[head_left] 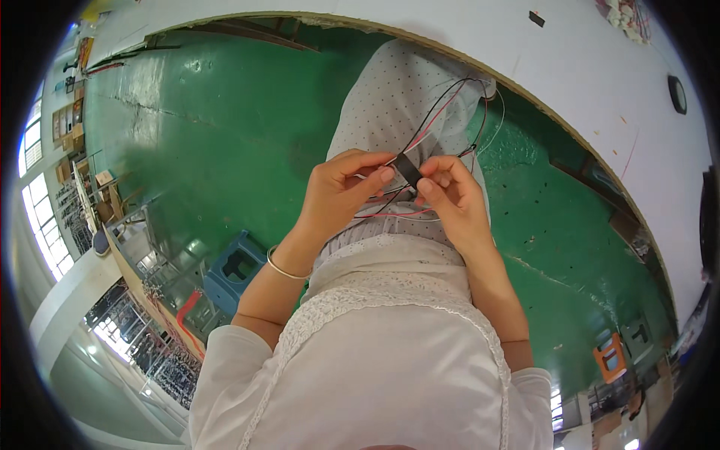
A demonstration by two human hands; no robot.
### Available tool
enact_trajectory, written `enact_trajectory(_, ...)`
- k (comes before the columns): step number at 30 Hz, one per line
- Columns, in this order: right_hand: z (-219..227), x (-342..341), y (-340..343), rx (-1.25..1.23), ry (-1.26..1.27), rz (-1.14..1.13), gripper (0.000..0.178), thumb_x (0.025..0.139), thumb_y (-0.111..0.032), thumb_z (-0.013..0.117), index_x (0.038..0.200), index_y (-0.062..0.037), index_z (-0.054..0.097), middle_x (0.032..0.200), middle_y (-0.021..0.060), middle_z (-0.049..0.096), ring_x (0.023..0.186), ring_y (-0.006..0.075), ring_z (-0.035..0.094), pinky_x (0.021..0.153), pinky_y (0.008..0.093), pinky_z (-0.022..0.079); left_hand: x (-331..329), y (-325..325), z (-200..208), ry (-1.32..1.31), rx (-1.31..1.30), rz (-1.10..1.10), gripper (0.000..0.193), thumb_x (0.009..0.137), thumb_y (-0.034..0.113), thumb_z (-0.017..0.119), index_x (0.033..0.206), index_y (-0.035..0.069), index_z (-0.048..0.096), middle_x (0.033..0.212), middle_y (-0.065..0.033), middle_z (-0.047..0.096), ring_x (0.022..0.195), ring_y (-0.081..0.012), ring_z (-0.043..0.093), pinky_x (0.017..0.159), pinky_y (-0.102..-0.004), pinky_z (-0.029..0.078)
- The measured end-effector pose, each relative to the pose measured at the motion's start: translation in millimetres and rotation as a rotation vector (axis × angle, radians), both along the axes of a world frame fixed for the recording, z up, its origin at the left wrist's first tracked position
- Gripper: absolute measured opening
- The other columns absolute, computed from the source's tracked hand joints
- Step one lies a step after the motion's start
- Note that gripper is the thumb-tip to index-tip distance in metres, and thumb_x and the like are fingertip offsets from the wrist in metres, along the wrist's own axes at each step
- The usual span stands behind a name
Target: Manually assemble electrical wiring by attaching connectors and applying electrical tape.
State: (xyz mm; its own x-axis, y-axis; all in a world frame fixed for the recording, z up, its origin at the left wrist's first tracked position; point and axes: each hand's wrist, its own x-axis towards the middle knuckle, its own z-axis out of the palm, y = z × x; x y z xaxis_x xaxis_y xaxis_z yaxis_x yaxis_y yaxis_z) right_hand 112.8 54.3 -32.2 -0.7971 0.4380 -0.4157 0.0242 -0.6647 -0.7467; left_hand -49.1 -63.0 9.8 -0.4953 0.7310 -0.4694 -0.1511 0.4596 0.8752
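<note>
Centrally, both hands (397, 187) pinching small black part (407, 169), wires (450, 101) looping above lap

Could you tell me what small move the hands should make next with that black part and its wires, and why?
Probably steady the black part with the left hand while the right hand draws the loose wires clear. Both hands pinch the part over the lap, and red, black and white wires loop up from it and cross one another, so they could snag.
</note>
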Motion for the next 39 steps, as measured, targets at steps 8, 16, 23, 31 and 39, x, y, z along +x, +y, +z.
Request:
enact_trajectory(8, -0.6, -6.8, -2.3, 0.124, -0.036, 0.055, 0.018, 0.097, -0.009, 0.064, 0.112, -0.0039, 0.056, 0.102, -0.0004, 0.060, 0.088, 0.0060, 0.058, 0.076, 0.0232, 0.052, 1.6, -8.0, -0.4, -0.124, -0.020, 0.131, 0.026, 0.088, 0.005, 0.075, 0.114, 0.002, 0.073, 0.099, -0.0064, 0.073, 0.087, -0.0098, 0.067, 0.076, -0.0222, 0.057)
enact_trajectory(16, -2.7, -5.2, 3.5, 0.177, -0.064, 0.054, 0.018, 0.096, -0.010, 0.067, 0.110, -0.0034, 0.058, 0.087, -0.0028, 0.060, 0.078, 0.0047, 0.056, 0.072, 0.0208, 0.045, 1.9, -1.2, -0.7, -0.123, -0.003, 0.122, 0.025, 0.088, 0.003, 0.074, 0.113, 0.001, 0.073, 0.098, -0.0063, 0.073, 0.088, -0.0108, 0.068, 0.078, -0.0237, 0.058)
enact_trajectory(23, -1.8, -1.4, 7.0, 0.247, -0.058, 0.071, 0.016, 0.096, -0.008, 0.065, 0.110, -0.0028, 0.058, 0.088, -0.0026, 0.058, 0.079, 0.0049, 0.056, 0.071, 0.0215, 0.050, 4.3, -2.3, -3.0, -0.073, 0.018, 0.074, 0.024, 0.089, 0.003, 0.074, 0.113, 0.001, 0.073, 0.101, -0.0068, 0.073, 0.091, -0.0116, 0.068, 0.080, -0.0254, 0.059)
enact_trajectory(31, -4.1, 1.3, 1.3, 0.236, -0.042, 0.048, 0.018, 0.097, -0.011, 0.066, 0.111, -0.0029, 0.057, 0.087, -0.0032, 0.057, 0.078, 0.0040, 0.055, 0.072, 0.0210, 0.050, 8.2, -0.5, -5.3, -0.116, 0.017, 0.109, 0.023, 0.092, 0.004, 0.070, 0.114, -0.002, 0.070, 0.101, -0.0087, 0.072, 0.088, -0.0141, 0.070, 0.079, -0.0268, 0.060)
enact_trajectory(39, -4.7, 2.2, -2.3, 0.258, -0.035, 0.044, 0.019, 0.097, -0.013, 0.065, 0.111, -0.0034, 0.056, 0.089, -0.0033, 0.056, 0.080, 0.0039, 0.054, 0.073, 0.0210, 0.050, 5.9, 0.9, -3.8, -0.199, 0.044, 0.137, 0.023, 0.093, 0.003, 0.066, 0.115, -0.003, 0.069, 0.102, -0.0110, 0.073, 0.087, -0.0157, 0.071, 0.080, -0.0284, 0.061)
